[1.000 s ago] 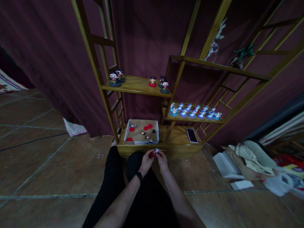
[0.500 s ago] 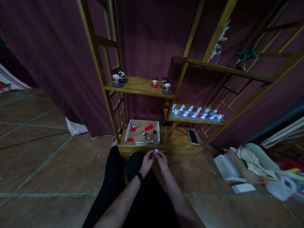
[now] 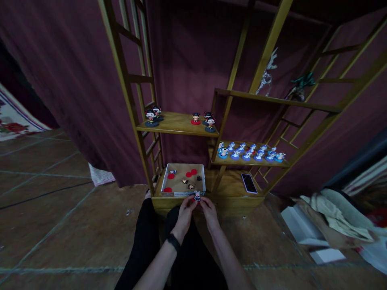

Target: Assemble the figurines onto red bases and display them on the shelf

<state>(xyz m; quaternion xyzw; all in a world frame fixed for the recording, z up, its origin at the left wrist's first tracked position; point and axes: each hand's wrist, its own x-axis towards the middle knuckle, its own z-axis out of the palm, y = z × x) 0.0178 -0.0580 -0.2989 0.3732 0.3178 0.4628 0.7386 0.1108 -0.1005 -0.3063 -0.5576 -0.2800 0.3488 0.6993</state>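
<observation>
5 figurines [image 3: 150,118] stand on the shelf at 11 o'clock and a blue row [image 3: 248,146] at 1 o'clock. 4 red discs [image 3: 171,176] and loose pieces lie in the box [image 3: 183,193]. Left hand [image 3: 185,210] and right hand [image 3: 209,210] pinch 1 small figurine [image 3: 197,196] between closed fingertips at the box's near wall. Open floor lies at 9 o'clock; shelf posts crowd 12.

- Small figurine [image 3: 197,196] between the fingers [image 3: 190,202]: smooth plastic with glossy paint.
- Box [image 3: 178,186] just beyond the fingers: matt brown cardboard with white walls.
- Shelf [image 3: 178,123] farther beyond: varnished wood with a soft sheen.
- Phone [image 3: 249,183] right of the fingers: glossy black glass.
- Curtain [image 3: 187,60] far behind: matt cloth.
- Floor [image 3: 60,225] left of the fingers: dull, rough tiles.
</observation>
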